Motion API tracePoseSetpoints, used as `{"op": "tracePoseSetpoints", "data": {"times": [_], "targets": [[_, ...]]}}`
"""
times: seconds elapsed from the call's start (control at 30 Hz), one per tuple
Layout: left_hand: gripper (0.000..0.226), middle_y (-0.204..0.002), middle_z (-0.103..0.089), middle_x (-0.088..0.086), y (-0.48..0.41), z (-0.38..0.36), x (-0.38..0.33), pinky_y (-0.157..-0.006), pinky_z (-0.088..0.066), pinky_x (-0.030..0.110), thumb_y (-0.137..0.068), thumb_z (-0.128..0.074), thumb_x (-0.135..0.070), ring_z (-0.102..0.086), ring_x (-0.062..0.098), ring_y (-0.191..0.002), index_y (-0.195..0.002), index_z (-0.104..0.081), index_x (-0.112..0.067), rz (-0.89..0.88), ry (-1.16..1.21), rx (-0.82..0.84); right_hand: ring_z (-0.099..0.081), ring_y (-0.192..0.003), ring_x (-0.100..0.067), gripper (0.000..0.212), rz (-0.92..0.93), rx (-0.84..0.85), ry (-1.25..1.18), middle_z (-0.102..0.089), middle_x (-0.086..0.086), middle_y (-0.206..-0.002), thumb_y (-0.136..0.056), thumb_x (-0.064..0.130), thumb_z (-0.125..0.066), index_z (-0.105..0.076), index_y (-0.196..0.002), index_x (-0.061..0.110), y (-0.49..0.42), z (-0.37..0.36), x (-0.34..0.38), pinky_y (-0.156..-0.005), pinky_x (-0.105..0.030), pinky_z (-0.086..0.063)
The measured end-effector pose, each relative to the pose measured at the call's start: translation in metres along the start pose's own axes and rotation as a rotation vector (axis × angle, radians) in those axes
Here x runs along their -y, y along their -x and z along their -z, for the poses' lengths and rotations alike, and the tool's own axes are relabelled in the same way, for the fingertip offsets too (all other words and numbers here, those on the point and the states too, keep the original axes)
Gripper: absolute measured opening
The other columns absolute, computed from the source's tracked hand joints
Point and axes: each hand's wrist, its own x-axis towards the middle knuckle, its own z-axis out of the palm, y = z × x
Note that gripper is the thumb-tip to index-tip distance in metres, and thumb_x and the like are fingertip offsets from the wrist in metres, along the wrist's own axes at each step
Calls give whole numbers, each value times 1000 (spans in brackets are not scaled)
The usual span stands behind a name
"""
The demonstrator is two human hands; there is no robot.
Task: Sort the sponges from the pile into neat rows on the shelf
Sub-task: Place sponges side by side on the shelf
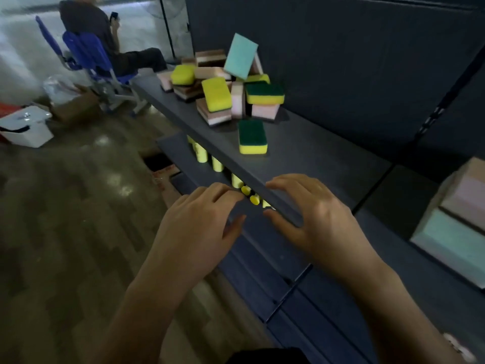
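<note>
1. We see the left hand (pixel 199 222) at the near front edge of the dark blue-grey shelf (pixel 301 158), its fingers relaxed and close together, holding nothing.
2. Its fingertips are beside the row of upright yellow foam sponges (pixel 250 195) on the lower shelf (pixel 173 145); we cannot tell whether they touch.
3. The right hand (pixel 312 216) lies over that edge, fingers spread wide.
4. The pile of mixed yellow, green, pink and brown sponges (pixel 223 82) sits far left on the shelf.
5. One green-topped yellow rectangular sponge (pixel 252 137) lies alone, nearer than the pile.
</note>
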Motion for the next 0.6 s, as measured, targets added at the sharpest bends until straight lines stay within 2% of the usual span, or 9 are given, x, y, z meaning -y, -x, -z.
{"op": "tracePoseSetpoints", "data": {"times": [0.17, 0.33, 0.5, 0.6], "targets": [[32, -111, -64, -6, -11, -12, 22, -74, -50, 32, -87, -59, -36, -64, 15, -94, -115, -64, -22, 23, 16, 10, -55, -116, -11, 39, 6, 3, -30, -58, 12, -125, -88, 42, -60, -59, -124, 25, -28, -16, -4, -87, -33, -53], [32, -110, -64, -6, -37, -25, 43, -74, -51, 32, -87, -58, -37, -64, 15, -94, -114, -65, -22, 36, -5, 27, -55, -117, -11, 43, 11, -11, -17, -59, 9, -127, -90, 47, -54, -60, -125, 24, -56, -31, -19, -89, -25, -48], [33, -112, -63, -7, -69, -34, 61, -75, -51, 32, -87, -58, -37, -63, 15, -97, -116, -64, -23, 57, -23, 45, -54, -119, -13, 41, -26, 8, -18, -58, 6, -129, -90, 44, -58, -60, -126, 24, -86, -41, -35, -90, -32, -50], [37, -117, -62, -7, -91, -43, 74, -80, -50, 32, -87, -52, -41, -61, 15, -102, -120, -62, -25, 49, -8, 90, -52, -121, -13, 42, -56, 31, 4, -56, 6, -131, -89, 43, -60, -58, -127, 25, -104, -46, -43, -91, -30, -46]]}}
